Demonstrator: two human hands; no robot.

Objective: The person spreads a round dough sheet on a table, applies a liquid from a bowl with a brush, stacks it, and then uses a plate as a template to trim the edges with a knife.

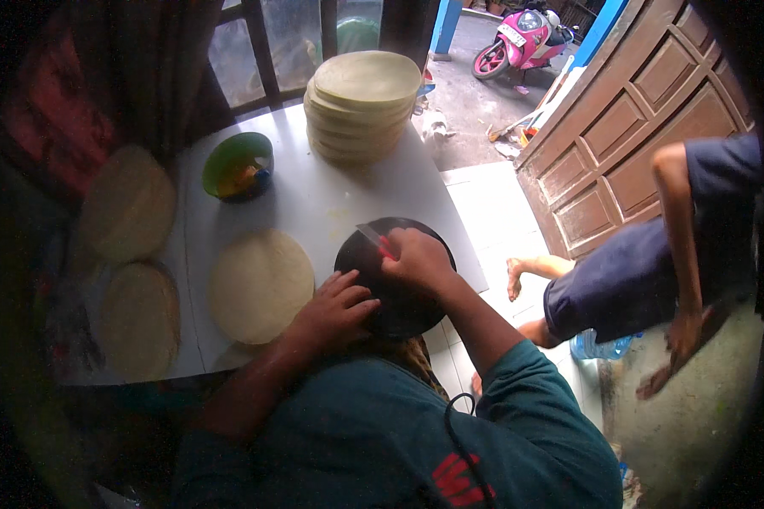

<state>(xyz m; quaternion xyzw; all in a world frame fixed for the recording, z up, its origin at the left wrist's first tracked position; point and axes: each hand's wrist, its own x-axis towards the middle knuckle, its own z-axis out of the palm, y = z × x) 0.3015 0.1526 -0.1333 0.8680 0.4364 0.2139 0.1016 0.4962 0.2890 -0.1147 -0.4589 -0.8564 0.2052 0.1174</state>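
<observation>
My right hand (417,257) grips the red handle of a small knife (370,234), its blade pointing up and left. Beneath it lies a black round plate or pan (398,318) at the table's near right edge. My left hand (340,308) holds nothing. Its fingers are spread and rest at the left rim of the black round. Just left of that hand is a pale round flat sheet (261,286), perhaps dough or flatbread. A tall stack of similar pale rounds (363,108) stands at the table's far end.
A green bowl (235,165) with unclear contents sits on the white table (305,210). More pale rounds (130,203) lie at left. To the right, another person (617,280) leans near a wooden door (643,108) and a clear blue bottle (601,345). Outside stands a pink scooter (528,38).
</observation>
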